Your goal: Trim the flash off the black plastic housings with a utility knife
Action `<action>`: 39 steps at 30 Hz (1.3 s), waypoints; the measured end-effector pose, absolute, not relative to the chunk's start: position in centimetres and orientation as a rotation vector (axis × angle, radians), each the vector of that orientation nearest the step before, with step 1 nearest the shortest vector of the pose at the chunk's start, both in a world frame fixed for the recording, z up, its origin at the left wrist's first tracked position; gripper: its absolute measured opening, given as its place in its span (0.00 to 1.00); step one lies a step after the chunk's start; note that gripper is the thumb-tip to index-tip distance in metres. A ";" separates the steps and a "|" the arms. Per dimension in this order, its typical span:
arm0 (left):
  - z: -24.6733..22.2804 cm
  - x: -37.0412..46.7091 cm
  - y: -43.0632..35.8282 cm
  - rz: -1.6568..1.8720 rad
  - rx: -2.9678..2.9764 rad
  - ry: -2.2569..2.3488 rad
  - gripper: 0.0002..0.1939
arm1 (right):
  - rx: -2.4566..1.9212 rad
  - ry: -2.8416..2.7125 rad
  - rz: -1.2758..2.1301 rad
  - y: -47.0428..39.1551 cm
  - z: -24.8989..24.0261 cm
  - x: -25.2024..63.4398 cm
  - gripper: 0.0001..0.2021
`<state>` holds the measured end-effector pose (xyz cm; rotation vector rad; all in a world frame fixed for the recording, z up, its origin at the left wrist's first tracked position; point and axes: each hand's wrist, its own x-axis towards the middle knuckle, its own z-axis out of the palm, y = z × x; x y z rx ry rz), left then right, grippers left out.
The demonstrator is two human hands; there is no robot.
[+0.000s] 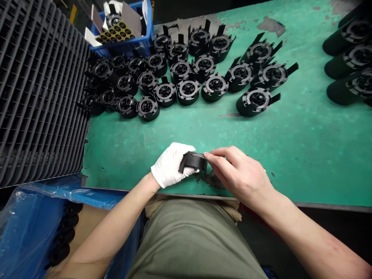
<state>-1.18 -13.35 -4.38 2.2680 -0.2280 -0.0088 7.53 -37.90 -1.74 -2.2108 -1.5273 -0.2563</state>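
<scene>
My left hand (173,166), in a white glove, is wrapped around a black round plastic part (195,161) near the table's front edge. The part is tipped on its side, with a tab sticking out at its lower left. Bare and ungloved, my right hand (242,172) has its thumb and forefinger pinched at the part's right rim. Whether something small sits between those fingertips is hidden. Similar black round housings (188,90) with upright tabs stand in rows beyond my hands, and one housing (254,101) is at the near right of that group.
A blue bin (124,48) at the back left holds a sheet of round black stickers (116,33) and white packing. Dark grid racks (37,85) are stacked at left. Taller black cylinders (348,89) stand at far right. Below left, a plastic-lined blue box (31,221) contains black parts.
</scene>
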 end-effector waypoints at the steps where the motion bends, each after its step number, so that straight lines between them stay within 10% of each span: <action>1: -4.3 -1.1 -13.4 -0.010 2.259 -0.237 0.19 | -2.216 -1.528 -0.255 -37.9 -1.7 7.5 0.18; 39: -5.0 -1.5 -13.4 0.044 2.335 -0.219 0.25 | -2.169 -1.495 -0.091 -38.9 -2.2 7.4 0.20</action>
